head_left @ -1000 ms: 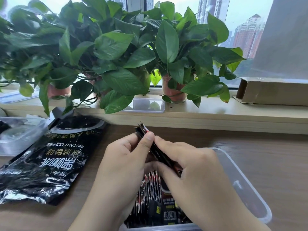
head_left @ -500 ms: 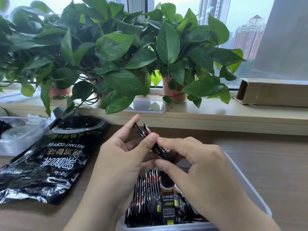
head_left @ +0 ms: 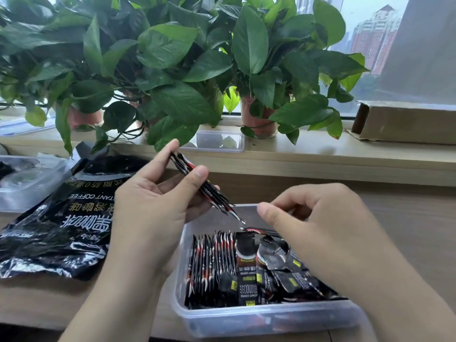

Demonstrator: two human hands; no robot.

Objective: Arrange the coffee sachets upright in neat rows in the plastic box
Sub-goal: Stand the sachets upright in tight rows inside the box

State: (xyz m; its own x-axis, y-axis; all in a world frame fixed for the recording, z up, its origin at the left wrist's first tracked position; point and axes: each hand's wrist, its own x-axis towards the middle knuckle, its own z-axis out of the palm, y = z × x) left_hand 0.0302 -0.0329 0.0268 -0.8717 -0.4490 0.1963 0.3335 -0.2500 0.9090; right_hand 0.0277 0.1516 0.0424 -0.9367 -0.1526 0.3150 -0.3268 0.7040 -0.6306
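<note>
Between thumb and fingers of left hand point(head_left: 153, 213): sachet bundle point(head_left: 204, 187), pinched, edges to square before seating beside upright row point(head_left: 212, 265). Right hand point(head_left: 318, 233): loosely curled over plastic box point(head_left: 246, 319), holding nothing.

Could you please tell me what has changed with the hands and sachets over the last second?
The right hand let go of the sachet bundle and moved right, over the plastic box. The left hand now holds the bundle alone, lifted slightly. The upright row and coffee bag stayed put.
</note>
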